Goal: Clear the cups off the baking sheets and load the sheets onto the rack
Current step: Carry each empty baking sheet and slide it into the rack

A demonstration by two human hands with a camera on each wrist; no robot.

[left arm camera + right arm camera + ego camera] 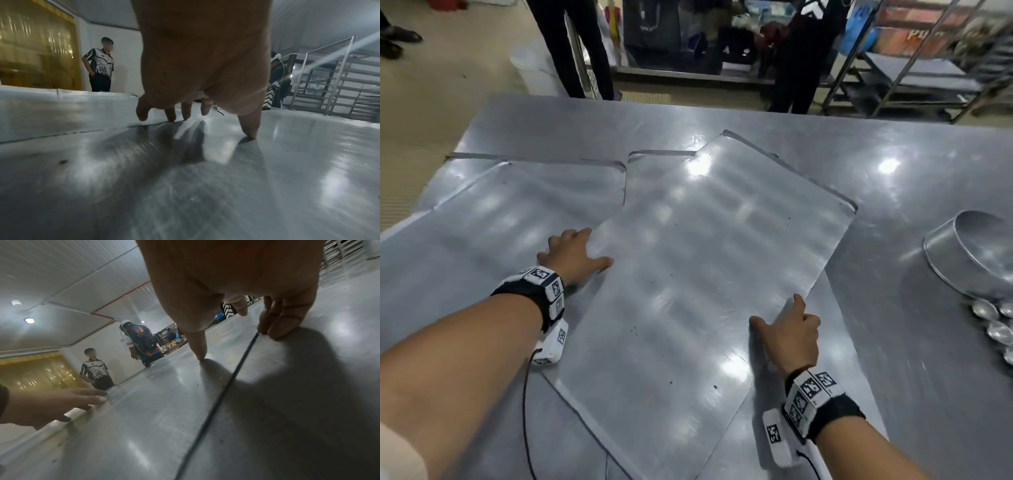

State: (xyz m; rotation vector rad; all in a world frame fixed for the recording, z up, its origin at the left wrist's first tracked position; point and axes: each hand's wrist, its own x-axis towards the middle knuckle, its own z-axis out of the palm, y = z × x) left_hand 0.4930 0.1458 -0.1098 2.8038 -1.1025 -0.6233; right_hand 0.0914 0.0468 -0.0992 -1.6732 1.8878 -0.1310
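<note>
A bare baking sheet lies turned at an angle on top of other flat sheets on the steel table. My left hand is at the sheet's left edge. Its spread fingertips touch along that edge and the thumb presses on the top face. My right hand is at the sheet's right edge: thumb tip on the sheet, curled fingers against the edge. Small shiny cups lie clustered at the table's right side. The rack stands beyond the table, far right.
A tipped metal bowl lies just behind the cups. People stand past the table's far edge: dark legs on the left and another person near the rack. A third person waits by the wall.
</note>
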